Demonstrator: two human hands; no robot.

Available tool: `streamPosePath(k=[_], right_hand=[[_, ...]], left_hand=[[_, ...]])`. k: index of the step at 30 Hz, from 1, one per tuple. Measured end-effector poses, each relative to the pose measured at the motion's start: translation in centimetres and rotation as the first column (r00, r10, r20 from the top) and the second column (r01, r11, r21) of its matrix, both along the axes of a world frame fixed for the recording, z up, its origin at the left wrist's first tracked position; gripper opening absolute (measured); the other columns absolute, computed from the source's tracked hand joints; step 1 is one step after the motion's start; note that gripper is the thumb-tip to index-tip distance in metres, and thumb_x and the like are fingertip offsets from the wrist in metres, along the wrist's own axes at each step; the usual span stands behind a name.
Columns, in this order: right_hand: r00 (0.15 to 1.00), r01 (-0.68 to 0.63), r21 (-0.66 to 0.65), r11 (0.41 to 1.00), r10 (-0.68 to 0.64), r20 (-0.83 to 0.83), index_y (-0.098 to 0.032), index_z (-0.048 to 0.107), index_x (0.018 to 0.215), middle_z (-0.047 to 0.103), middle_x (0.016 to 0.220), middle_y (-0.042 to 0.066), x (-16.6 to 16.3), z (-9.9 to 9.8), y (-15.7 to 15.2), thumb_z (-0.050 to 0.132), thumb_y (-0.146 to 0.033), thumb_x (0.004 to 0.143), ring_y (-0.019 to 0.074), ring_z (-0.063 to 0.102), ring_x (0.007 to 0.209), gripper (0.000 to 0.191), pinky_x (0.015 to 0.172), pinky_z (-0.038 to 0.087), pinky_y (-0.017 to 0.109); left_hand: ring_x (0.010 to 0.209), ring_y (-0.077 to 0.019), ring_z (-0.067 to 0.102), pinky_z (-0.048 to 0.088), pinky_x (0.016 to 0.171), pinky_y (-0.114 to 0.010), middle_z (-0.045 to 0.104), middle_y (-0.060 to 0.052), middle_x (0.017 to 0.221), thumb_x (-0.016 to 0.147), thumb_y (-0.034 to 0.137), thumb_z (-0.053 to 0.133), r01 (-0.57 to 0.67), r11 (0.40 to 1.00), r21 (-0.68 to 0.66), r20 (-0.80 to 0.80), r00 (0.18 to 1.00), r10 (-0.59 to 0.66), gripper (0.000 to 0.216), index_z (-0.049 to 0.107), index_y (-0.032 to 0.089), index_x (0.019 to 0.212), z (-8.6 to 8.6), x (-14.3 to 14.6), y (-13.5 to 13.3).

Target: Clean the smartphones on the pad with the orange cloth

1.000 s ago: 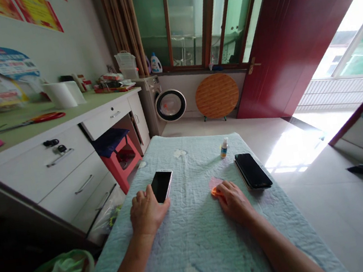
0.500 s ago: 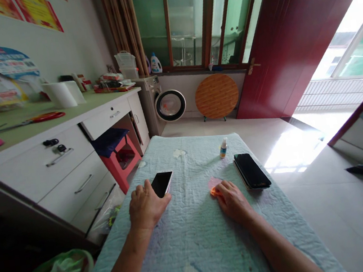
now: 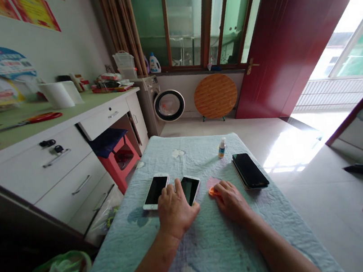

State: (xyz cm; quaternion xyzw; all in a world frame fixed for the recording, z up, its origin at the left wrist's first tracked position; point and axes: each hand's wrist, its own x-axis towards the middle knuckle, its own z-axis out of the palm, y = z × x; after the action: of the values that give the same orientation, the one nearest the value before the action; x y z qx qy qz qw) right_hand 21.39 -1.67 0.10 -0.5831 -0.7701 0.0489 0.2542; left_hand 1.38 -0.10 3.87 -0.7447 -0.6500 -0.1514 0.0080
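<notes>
My left hand is closed around the edges of a white-framed smartphone, its dark screen facing up. Just left of it, a second white smartphone lies flat on the quilted cover, partly behind my fingers. My right hand rests on the cover with its fingers bunched over an orange cloth, most of which is hidden. To the right of that hand lies a stack of dark-screened devices. A small spray bottle stands upright beyond it.
A white desk with drawers runs along the left, with a red stool tucked beside it. A green bin sits at lower left. Farther back are a washing machine with its round door open and a round wooden tabletop.
My left hand has moved right with a smartphone, and a second white smartphone now shows on the cover to its left. My right hand stays in place on the orange cloth.
</notes>
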Motion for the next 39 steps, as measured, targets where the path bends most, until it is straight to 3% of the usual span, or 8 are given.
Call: streamPosePath(k=[7,12,16,21,25,29,34,39], right_hand=[[1.000,-0.002,0.003,1.000,0.002,-0.007,-0.021,0.056,0.085,0.057,0.088,0.004,0.2,-0.4,0.1,0.050,-0.009,0.083,0.0178,0.051,0.085,0.014,0.080,0.040,0.028],[1.000,0.002,-0.011,1.000,-0.002,-0.013,-0.021,0.056,0.087,0.057,0.089,0.004,0.3,-0.3,0.1,0.049,-0.006,0.080,0.0186,0.052,0.087,0.018,0.081,0.040,0.029],[0.998,-0.004,-0.015,1.000,0.003,-0.055,-0.021,0.056,0.086,0.058,0.088,0.003,0.5,-0.3,0.1,0.046,-0.005,0.081,0.0180,0.053,0.085,0.020,0.080,0.040,0.028],[0.988,0.011,0.040,0.999,-0.004,-0.157,-0.021,0.058,0.090,0.058,0.086,0.003,0.4,-0.2,0.0,0.043,-0.009,0.087,0.0169,0.055,0.083,0.020,0.078,0.041,0.027],[0.975,-0.086,0.075,0.994,0.099,-0.199,-0.023,0.061,0.099,0.059,0.088,0.003,0.1,-0.1,-0.2,0.042,-0.008,0.087,0.0158,0.056,0.085,0.027,0.078,0.042,0.025],[0.972,-0.177,0.076,0.981,0.187,-0.143,-0.022,0.067,0.096,0.057,0.082,0.003,-0.4,-0.3,-0.4,0.049,-0.006,0.081,0.0152,0.055,0.079,0.029,0.075,0.042,0.025],[0.978,-0.174,0.048,0.984,0.178,-0.111,-0.022,0.069,0.092,0.056,0.081,0.003,-0.9,-0.5,-0.5,0.050,-0.004,0.078,0.0149,0.054,0.079,0.029,0.074,0.042,0.025],[0.982,-0.153,0.004,0.988,0.152,-0.110,-0.022,0.070,0.094,0.056,0.082,0.003,-0.8,-0.5,-0.3,0.051,-0.011,0.084,0.0143,0.054,0.080,0.024,0.073,0.042,0.024]], left_hand=[[0.103,-0.0325,0.051,0.040,0.089,-0.040,0.056,-0.015,0.108,0.072,0.043,0.066,0.051,0.997,-0.067,0.070,0.997,-0.046,0.061,0.053,0.014,0.124,-1.4,2.1,-0.8],[0.106,-0.0345,0.052,0.040,0.091,-0.040,0.054,-0.019,0.116,0.065,0.054,0.073,0.134,0.975,-0.175,0.141,0.984,-0.110,0.083,0.048,0.009,0.130,-2.2,2.4,-1.5],[0.105,-0.0340,0.054,0.041,0.093,-0.039,0.056,-0.017,0.115,0.062,0.047,0.076,0.237,0.947,-0.217,0.187,0.962,-0.198,0.085,0.046,0.010,0.132,-2.3,1.5,-1.3],[0.112,-0.0271,0.054,0.040,0.098,-0.032,0.054,-0.014,0.122,0.069,0.030,0.072,0.379,0.905,-0.194,0.330,0.894,-0.304,0.075,0.043,0.013,0.136,-2.7,0.3,-0.8],[0.110,-0.0271,0.057,0.042,0.097,-0.034,0.055,-0.014,0.120,0.071,0.039,0.074,0.404,0.905,-0.133,0.394,0.859,-0.326,0.074,0.045,0.012,0.134,-3.6,0.1,-0.8],[0.110,-0.0297,0.055,0.044,0.096,-0.040,0.058,-0.013,0.118,0.071,0.053,0.073,0.410,0.911,-0.043,0.391,0.846,-0.362,0.072,0.050,0.015,0.129,-4.6,-0.1,-0.8],[0.111,-0.0310,0.053,0.043,0.098,-0.044,0.057,-0.013,0.124,0.070,0.056,0.074,0.417,0.908,0.018,0.381,0.837,-0.392,0.071,0.054,0.015,0.125,-4.8,-0.6,-0.7],[0.117,-0.0308,0.050,0.040,0.103,-0.044,0.057,-0.015,0.129,0.070,0.048,0.077,0.429,0.903,-0.009,0.387,0.835,-0.393,0.071,0.054,0.011,0.126,-4.9,-0.9,-0.5]])
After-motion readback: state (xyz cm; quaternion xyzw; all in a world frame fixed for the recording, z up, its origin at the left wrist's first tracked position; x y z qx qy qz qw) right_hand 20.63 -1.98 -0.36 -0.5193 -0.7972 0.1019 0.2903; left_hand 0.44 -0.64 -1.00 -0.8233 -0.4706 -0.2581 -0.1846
